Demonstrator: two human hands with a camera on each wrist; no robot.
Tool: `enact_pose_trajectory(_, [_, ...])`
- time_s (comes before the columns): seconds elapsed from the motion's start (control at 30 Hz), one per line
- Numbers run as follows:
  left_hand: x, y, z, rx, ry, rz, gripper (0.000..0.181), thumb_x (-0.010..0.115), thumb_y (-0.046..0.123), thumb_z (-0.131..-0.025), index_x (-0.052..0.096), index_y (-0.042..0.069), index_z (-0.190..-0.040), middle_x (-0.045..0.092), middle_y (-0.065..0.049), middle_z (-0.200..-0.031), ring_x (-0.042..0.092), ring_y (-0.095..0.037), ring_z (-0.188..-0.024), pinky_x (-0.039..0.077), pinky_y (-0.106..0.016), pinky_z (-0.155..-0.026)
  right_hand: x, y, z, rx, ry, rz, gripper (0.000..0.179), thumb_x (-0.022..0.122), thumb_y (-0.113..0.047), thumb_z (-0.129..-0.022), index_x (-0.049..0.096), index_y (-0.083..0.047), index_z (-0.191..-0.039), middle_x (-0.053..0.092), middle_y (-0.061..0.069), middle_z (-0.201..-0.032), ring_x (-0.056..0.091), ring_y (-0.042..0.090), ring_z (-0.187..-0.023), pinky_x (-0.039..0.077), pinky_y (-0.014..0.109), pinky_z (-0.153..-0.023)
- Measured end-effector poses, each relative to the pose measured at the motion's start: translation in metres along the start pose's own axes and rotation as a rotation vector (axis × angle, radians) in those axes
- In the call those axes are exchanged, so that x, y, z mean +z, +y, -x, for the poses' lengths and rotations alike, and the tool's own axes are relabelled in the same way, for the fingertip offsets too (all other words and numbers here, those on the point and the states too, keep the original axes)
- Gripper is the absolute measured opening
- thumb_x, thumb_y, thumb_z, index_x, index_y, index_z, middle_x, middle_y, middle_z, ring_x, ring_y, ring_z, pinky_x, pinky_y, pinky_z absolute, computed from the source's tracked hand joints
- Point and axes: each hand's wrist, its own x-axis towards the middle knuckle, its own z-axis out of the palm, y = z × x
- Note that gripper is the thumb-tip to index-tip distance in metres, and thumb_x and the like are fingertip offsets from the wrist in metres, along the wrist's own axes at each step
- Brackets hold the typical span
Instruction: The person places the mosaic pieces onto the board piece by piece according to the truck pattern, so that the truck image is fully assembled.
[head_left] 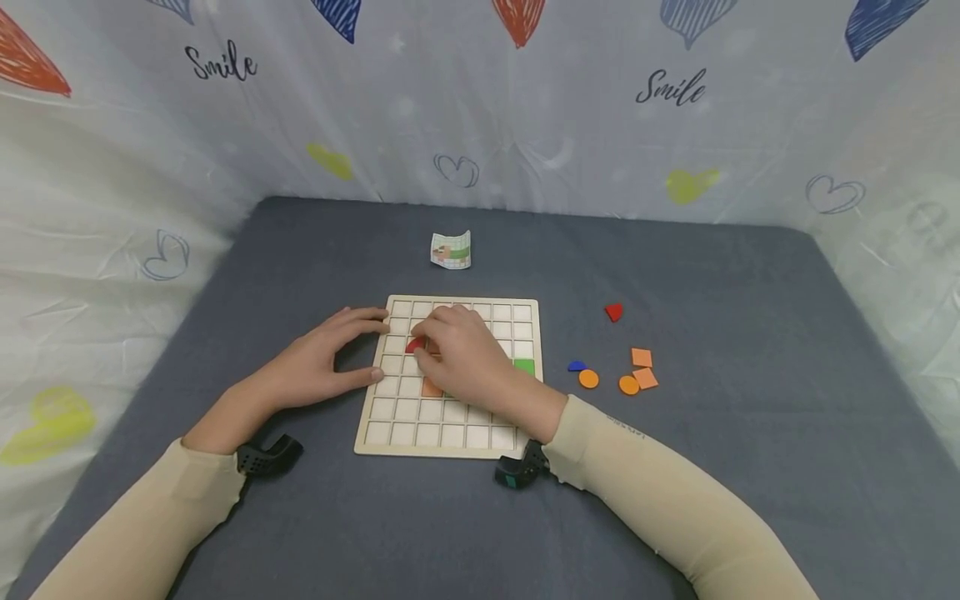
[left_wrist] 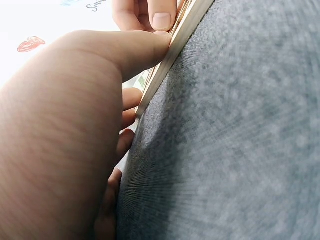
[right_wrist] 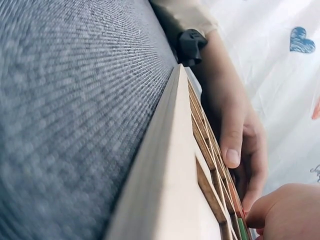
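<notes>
A pale wooden grid board [head_left: 450,451] with square cells lies flat on the table. My left hand [head_left: 318,362] rests at its left edge, fingers spread, fingertips and thumb touching the frame. Over the middle of the grid, my right hand [head_left: 468,358] pinches a small red piece with a curved side [head_left: 414,344] between thumb and forefinger, at a cell on the left. An orange square tile [head_left: 431,388] sits in the grid just below that hand, and a green tile [head_left: 524,366] shows to its right. The hand hides several central cells.
Right of the board lie a red piece [head_left: 614,312], a blue piece [head_left: 577,366], two orange discs [head_left: 588,379] and two orange squares [head_left: 641,357]. A small printed card [head_left: 451,251] stands behind the board. A patterned curtain [head_left: 510,125] hangs around the dark table [head_left: 712,517].
</notes>
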Motion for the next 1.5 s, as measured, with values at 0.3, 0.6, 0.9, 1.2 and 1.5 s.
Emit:
enact_pose_trajectory(0.3, [-0.002, 0.0, 0.001, -0.009, 0.001, -0.005, 0.065, 0.079, 0.047, -0.102, 0.057, 0.019, -0.157, 0.038, -0.005, -0.173, 0.026, -0.035, -0.164, 0.014, -0.06, -0.136, -0.002, -0.002, 0.0, -0.01, 0.006, -0.006, 0.014, 0.074, -0.017, -0.102, 0.081, -0.013, -0.114, 0.072, -0.002, -0.105, 0.059, 0.016, -0.093, 0.051, 0.033, -0.084])
enact_pose_trajectory(0.6, [0.001, 0.0, 0.002, -0.03, -0.005, 0.004, 0.065, 0.079, 0.048, -0.102, 0.057, 0.021, -0.157, 0.037, -0.004, -0.174, 0.019, -0.038, -0.166, 0.019, -0.07, -0.132, -0.002, -0.001, 0.004, -0.025, 0.028, 0.008, 0.013, 0.073, -0.018, -0.102, 0.081, -0.015, -0.111, 0.07, -0.004, -0.103, 0.059, 0.016, -0.093, 0.051, 0.034, -0.085])
enact_pose_trajectory(0.9, [0.002, -0.001, 0.002, -0.034, 0.001, -0.007, 0.065, 0.08, 0.048, -0.101, 0.058, 0.022, -0.157, 0.038, -0.002, -0.174, 0.02, -0.037, -0.166, 0.019, -0.068, -0.132, -0.011, -0.004, 0.016, -0.043, 0.065, -0.005, 0.016, 0.071, -0.018, -0.101, 0.082, -0.015, -0.112, 0.071, -0.003, -0.103, 0.06, 0.018, -0.093, 0.05, 0.034, -0.081])
enact_pose_trajectory(1.2, [0.0, 0.001, 0.0, -0.031, -0.002, -0.007, 0.066, 0.079, 0.048, -0.102, 0.058, 0.02, -0.157, 0.038, -0.004, -0.173, 0.02, -0.037, -0.166, 0.018, -0.068, -0.133, -0.022, 0.003, 0.029, -0.016, 0.099, -0.018, 0.018, 0.07, -0.02, -0.102, 0.081, -0.011, -0.113, 0.072, 0.0, -0.109, 0.064, 0.023, -0.103, 0.052, 0.04, -0.091])
enact_pose_trajectory(1.5, [0.001, 0.002, 0.002, -0.055, -0.007, -0.022, 0.067, 0.08, 0.05, -0.101, 0.058, 0.021, -0.157, 0.037, -0.002, -0.174, 0.017, -0.037, -0.167, 0.019, -0.069, -0.132, -0.039, 0.025, 0.06, 0.027, 0.201, -0.043, 0.019, 0.071, -0.015, -0.102, 0.08, -0.006, -0.117, 0.073, 0.004, -0.114, 0.064, 0.026, -0.104, 0.053, 0.045, -0.093])
